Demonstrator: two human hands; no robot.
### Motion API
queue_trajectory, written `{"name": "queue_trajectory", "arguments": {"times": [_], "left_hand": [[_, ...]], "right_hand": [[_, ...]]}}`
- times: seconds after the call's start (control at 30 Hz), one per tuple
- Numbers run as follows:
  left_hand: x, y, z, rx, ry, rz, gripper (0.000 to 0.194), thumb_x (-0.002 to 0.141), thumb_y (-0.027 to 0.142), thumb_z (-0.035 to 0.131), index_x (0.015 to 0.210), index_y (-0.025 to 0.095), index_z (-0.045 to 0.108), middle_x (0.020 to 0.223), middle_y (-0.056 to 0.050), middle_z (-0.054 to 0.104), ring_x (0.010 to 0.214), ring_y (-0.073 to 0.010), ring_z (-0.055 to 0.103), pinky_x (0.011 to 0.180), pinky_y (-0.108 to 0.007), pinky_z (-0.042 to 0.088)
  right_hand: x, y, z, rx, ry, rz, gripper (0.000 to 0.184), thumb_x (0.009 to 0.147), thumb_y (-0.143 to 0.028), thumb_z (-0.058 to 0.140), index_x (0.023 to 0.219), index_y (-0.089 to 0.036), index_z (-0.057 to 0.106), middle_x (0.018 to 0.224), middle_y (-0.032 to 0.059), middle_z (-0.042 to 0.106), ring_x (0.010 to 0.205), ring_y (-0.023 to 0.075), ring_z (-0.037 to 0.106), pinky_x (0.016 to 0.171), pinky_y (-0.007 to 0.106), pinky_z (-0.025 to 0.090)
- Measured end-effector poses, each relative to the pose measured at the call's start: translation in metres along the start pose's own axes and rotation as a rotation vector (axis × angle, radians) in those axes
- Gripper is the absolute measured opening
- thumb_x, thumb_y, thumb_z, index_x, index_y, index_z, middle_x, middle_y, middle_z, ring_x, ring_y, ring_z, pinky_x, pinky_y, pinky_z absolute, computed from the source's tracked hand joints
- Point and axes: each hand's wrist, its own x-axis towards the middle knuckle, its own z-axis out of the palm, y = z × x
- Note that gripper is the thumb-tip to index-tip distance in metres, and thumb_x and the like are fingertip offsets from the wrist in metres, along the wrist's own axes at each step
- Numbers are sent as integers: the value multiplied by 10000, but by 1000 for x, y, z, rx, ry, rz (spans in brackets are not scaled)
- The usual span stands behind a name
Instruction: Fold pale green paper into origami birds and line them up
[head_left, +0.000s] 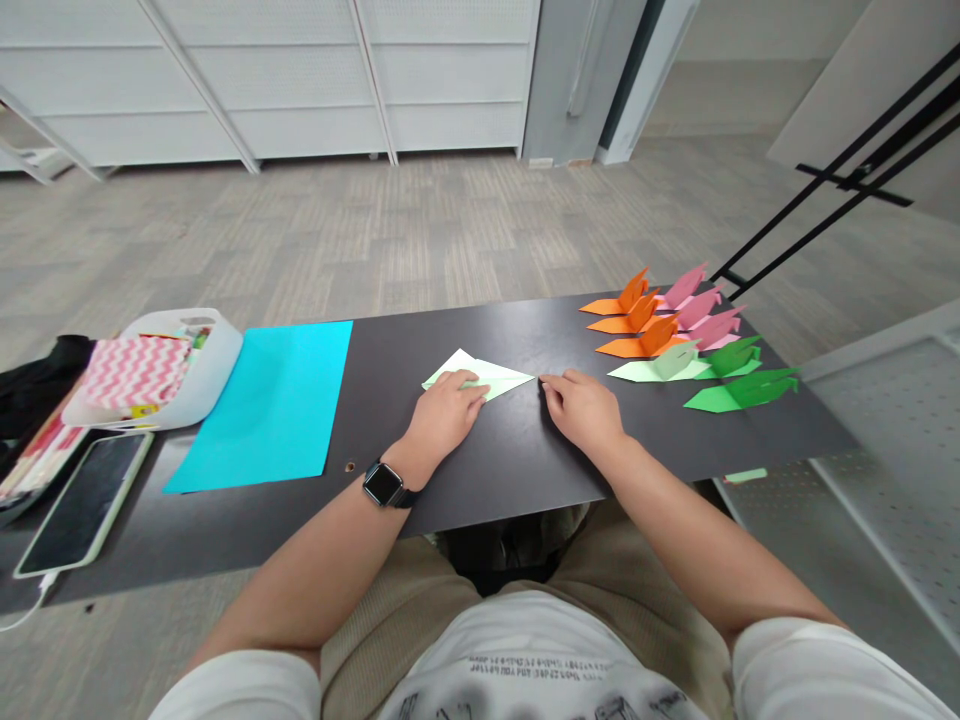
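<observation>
A pale green folded paper (491, 377), kite-like with a long point to the right, lies on the dark table in front of me. My left hand (448, 412) holds its left part, thumb and fingers together on the paper and hiding some of it. At the narrow right tip is my right hand (581, 405), its fingers curled and the thumb and index finger closed at the point. To the right stand folded paper birds: several orange ones (628, 325), pink ones (709, 320), green ones (739, 390) and a pale green one (660, 365).
Blue paper sheets (277, 400) lie on the table (480, 480) to the left. Beyond them are a white plastic basket (217, 350) with a pink zigzag-patterned packet (139, 372), and a phone (86, 505) on a cable. A black metal frame (817, 175) stands beyond the table's right end.
</observation>
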Motion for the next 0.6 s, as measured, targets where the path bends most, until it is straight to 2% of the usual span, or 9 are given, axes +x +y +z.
{"name": "queue_trajectory", "arguments": {"times": [0.13,0.33,0.47,0.6], "left_hand": [[1,-1,1,-4,-1,0,271,1030,266,605,1218,286,800,1329,-59,701,1205,-264,635,1045,-411,578],[1,0,0,-19,0,-11,264,1027,269,617,1214,275,804,1333,-58,710,1216,-264,642,1085,-427,563],[1,0,1,-13,14,-6,266,1027,275,614,1213,285,805,1330,-57,710,1198,-260,646,1067,-423,573],[0,-2,4,-3,27,5,266,1027,275,611,1206,272,808,1320,-61,712,1196,-266,641,1052,-422,577]], "right_hand": [[-3,3,-1,45,65,-48,387,1081,-357,458,1264,-262,786,1000,92,727,961,253,654,794,351,464],[-4,0,7,76,26,-216,351,1063,-331,522,1292,-266,779,1066,100,701,940,242,611,841,367,449],[-3,0,10,51,29,-220,350,1057,-335,535,1304,-271,775,1085,110,685,948,255,585,839,385,435],[-1,0,12,31,62,-158,346,1059,-324,517,1259,-276,795,1076,111,678,949,264,569,846,396,433]]}}
